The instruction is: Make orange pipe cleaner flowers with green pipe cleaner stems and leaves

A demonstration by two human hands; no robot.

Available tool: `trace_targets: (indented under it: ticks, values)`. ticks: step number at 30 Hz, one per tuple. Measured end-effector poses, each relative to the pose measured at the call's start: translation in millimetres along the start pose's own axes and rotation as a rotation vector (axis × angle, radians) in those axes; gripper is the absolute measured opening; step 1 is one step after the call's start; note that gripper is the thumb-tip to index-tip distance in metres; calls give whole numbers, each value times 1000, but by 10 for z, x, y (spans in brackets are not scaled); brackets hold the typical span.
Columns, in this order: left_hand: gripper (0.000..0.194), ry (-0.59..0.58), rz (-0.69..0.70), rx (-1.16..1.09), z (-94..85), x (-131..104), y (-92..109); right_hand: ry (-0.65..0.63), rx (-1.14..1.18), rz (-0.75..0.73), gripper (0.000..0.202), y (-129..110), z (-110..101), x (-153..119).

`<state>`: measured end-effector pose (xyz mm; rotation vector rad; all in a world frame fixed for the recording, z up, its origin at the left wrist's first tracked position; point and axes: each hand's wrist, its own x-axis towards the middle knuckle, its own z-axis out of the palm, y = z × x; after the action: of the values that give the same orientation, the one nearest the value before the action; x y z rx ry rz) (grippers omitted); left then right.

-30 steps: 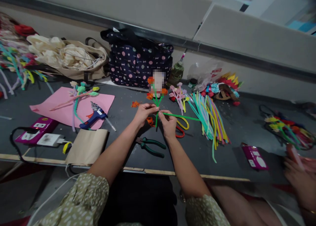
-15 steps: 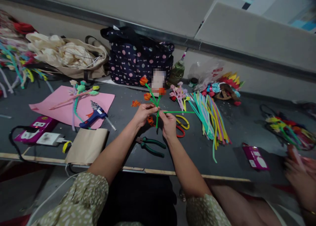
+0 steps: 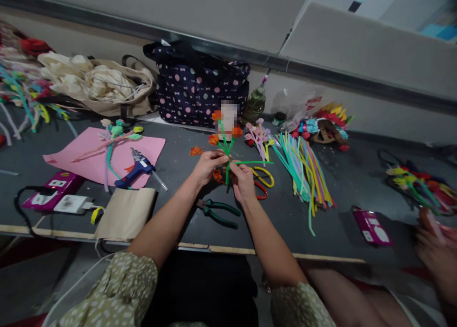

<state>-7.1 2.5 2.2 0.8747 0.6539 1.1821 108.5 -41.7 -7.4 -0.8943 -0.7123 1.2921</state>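
Both my hands meet over the dark table around a small bunch of orange pipe-cleaner flowers [image 3: 213, 139] on green stems. My left hand [image 3: 211, 164] pinches the stems where they come together. Close beside it, my right hand [image 3: 243, 179] pinches a green pipe cleaner [image 3: 260, 163], whose free end sticks out to the right. The stem ends hang below my fingers. Green-handled pliers [image 3: 219, 212] lie just under my hands. Scissors with a yellow and a red handle [image 3: 263, 176] rest by my right hand, partly covered. Orange scraps [image 3: 195, 151] lie left of the flowers.
On the left are a blue glue gun [image 3: 137, 169] on pink paper [image 3: 85, 151], a purple power strip [image 3: 59, 186] and a brown pad [image 3: 126, 213]. Loose pipe cleaners [image 3: 303, 170] lie right. A patterned bag [image 3: 200, 89] stands behind. Another person's hand [image 3: 433, 251] is at far right.
The flower bunch has turned slightly, its top bloom shifting right. The free end of the green pipe cleaner reaches less far to the right. Both hands keep their pinch.
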Motion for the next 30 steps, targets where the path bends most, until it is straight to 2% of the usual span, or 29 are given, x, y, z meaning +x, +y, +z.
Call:
trace_targets:
  ticks: [5,11,17,20,24,30]
  values:
    - [26,-15,91,74,35,7,-17,71,-139,-176,18,-14,-3,-9]
    - [27,75,189,242,87,-5,-6,97,-470,-478,17,23,-67,-4]
    - [25,68,232,296,89,-5,-22,116,-883,-769,11,17,-115,-17]
    - [25,61,229,320,72,2,-37,106,-1014,-875,11,15,-124,-20]
    - [25,63,271,355,48,16,-51,76,-1043,-880,12,16,-128,-24]
    - [25,41,238,319,71,3,-4,75,-893,-723,11,-5,-107,-43]
